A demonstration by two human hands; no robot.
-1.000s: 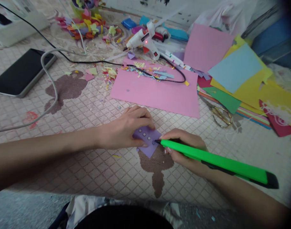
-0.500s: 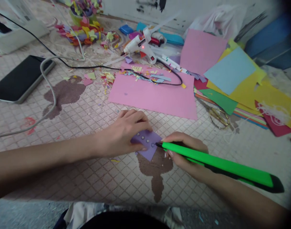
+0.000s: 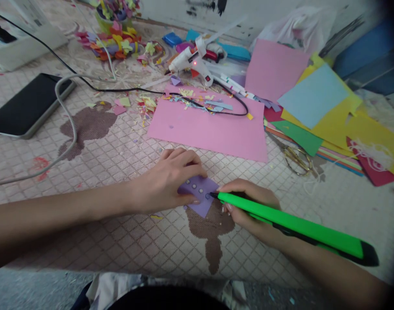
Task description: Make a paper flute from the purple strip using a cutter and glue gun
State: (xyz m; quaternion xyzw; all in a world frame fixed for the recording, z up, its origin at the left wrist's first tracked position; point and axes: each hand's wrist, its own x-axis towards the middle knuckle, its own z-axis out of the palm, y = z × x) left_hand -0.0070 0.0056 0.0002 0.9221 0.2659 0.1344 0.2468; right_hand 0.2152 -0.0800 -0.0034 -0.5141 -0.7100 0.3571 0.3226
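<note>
On the quilted cloth near the front lies a small purple paper (image 3: 204, 209) with a row of pale round spots, the last outlined in dark. My left hand (image 3: 166, 178) grips and presses the paper, its thumb along the lower edge and curled fingers at the upper edge. In my right hand (image 3: 248, 202) is a green utility knife (image 3: 290, 221) with a black end, held like a pen. Its dark tip meets the paper beside the last spot. Whether the tip goes through the paper cannot be seen.
Beyond my hands lies a pink sheet (image 3: 213, 135) with paper scraps and a cable over it. A glue gun (image 3: 197, 64) with a red light stands behind. Scissors (image 3: 297, 159) and coloured papers (image 3: 313, 97) lie right. A phone (image 3: 29, 105) and a white cord (image 3: 66, 112) are left.
The knife's rear end has swung slightly left and down while its tip stays at the last spot. My left hand keeps its hold on the purple paper.
</note>
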